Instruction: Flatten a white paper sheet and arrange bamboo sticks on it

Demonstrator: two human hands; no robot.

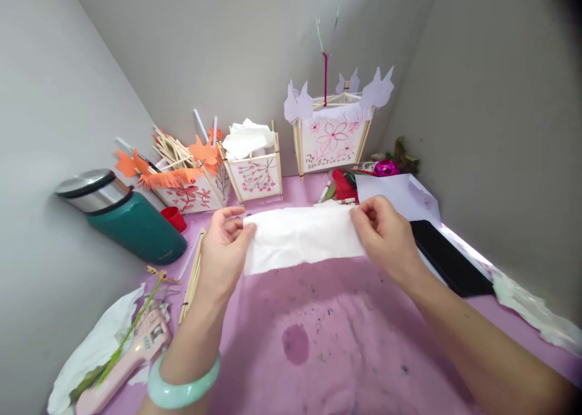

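Note:
I hold a sheet of white tissue paper (302,239) stretched flat above the pink table (327,336). My left hand (226,245) pinches its left edge between thumb and fingers. My right hand (384,236) pinches its right edge the same way. A pale green bangle (182,391) sits on my left wrist. Behind the sheet stand three small paper lanterns on wooden stick frames: one with orange paper leaves (191,184), a middle one stuffed with white paper (254,172), and a taller one with lilac paper cut-outs (334,133).
A green flask with a steel lid (122,215) lies at the left beside a red cap (174,218). Wooden sticks (193,275), a pink glue gun (131,354) and crumpled white paper (91,354) lie at front left. A black phone (448,257) and lilac paper (400,193) lie at right.

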